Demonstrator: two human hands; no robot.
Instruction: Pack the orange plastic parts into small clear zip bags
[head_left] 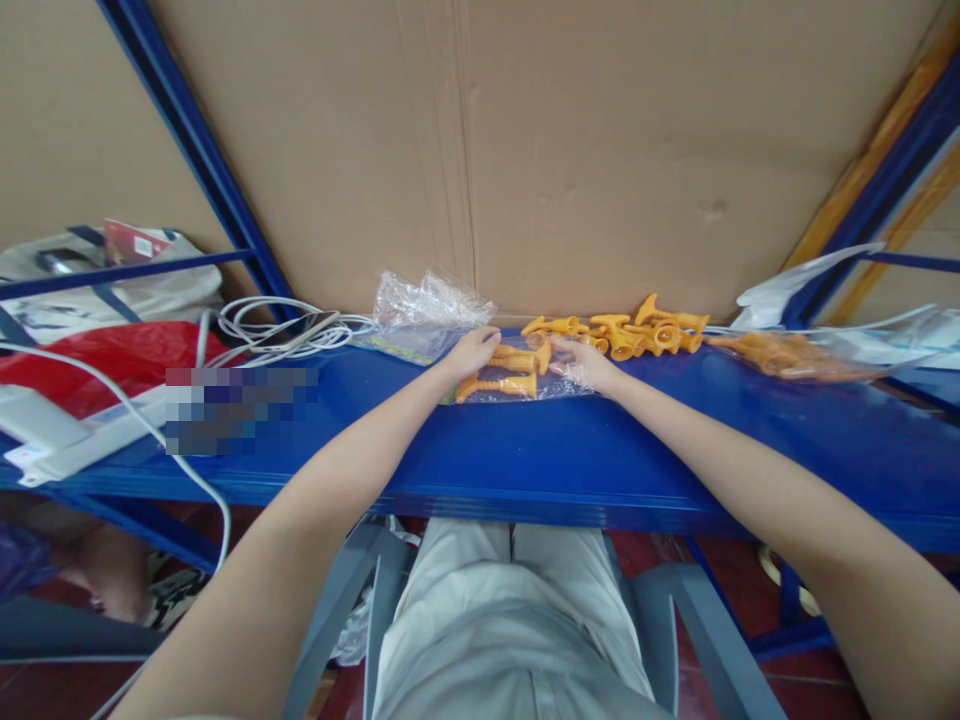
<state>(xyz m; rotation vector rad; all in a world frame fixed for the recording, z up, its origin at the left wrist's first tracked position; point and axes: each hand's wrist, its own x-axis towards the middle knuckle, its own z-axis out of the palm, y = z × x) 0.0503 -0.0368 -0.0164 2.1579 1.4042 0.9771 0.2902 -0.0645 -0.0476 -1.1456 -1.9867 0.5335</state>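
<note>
A clear plastic bag lies flat on the blue table, with several yellow-orange plastic pieces inside, some with a spiral shaft and a flared cup end. My left hand grips the bag at its upper left side, fingers pointing right. Over the bag's right end, my right hand has its fingers closed around a yellow piece at the bag's right part; the fingertips are small and partly blurred. Just behind my right hand sits a loose pile of similar yellow pieces.
Crumpled clear plastic bags lie behind my left hand. Coiled white cables, a red bag and a white power strip occupy the left. A filled bag of yellow pieces lies right. A cardboard wall stands behind.
</note>
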